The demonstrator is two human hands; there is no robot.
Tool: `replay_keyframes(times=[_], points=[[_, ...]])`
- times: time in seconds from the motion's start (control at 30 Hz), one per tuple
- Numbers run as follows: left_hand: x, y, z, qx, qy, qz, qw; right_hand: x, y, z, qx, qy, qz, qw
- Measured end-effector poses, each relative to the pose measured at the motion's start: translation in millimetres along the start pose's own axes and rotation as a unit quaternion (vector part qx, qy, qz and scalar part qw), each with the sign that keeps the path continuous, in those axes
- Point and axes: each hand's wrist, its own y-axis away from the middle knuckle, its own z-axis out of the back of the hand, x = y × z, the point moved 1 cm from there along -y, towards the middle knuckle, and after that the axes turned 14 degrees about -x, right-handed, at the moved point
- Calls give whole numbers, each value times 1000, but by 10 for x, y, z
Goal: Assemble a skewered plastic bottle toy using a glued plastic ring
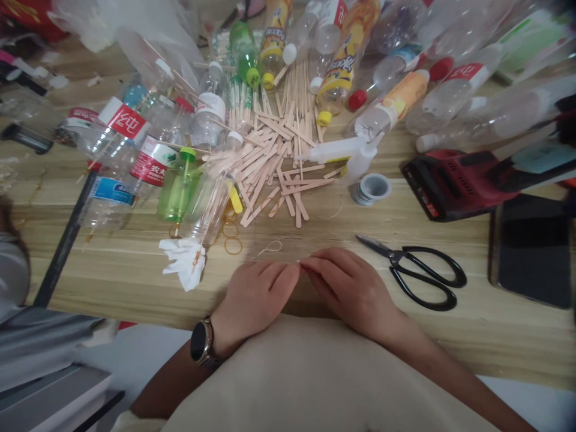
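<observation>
My left hand (pixel 261 295), with a watch (pixel 201 342) on the wrist, and my right hand (pixel 348 288) meet fingertip to fingertip at the table's front edge. Both are closed in a pinch. Whatever lies between the fingertips is too small to make out; a tiny pale spot shows there. A thin pale string loop (pixel 271 246) lies just beyond my left hand. To the right of my right hand rest black-handled scissors (pixel 396 258), blades pointing left. Several rubber bands (pixel 233 245) and a white tissue piece (pixel 184 261) lie to the left.
Wooden sticks (pixel 274 162) are heaped mid-table. Plastic bottles (pixel 173 192) crowd the left and back. A spool (pixel 371 189), a red and black power tool (pixel 459 180) and a dark phone (pixel 533 252) lie right. Part of a person (pixel 13 270) shows at the left edge.
</observation>
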Motion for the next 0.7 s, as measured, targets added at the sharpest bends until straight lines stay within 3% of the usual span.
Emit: replay_keyframes(times=[0.13,0.27,0.5,0.7], points=[[1,-37,12,20,35,45,998,-13,-5,5,20,-66,-61,996],[-9,-74,32,50,107,140,983,-4,-16,21,42,-128,-116,984],[9,-58,31,67,234,315,917,13,-59,61,67,-215,-209,952],[20,-49,16,96,307,403,857,4,-75,49,83,-227,-236,941]])
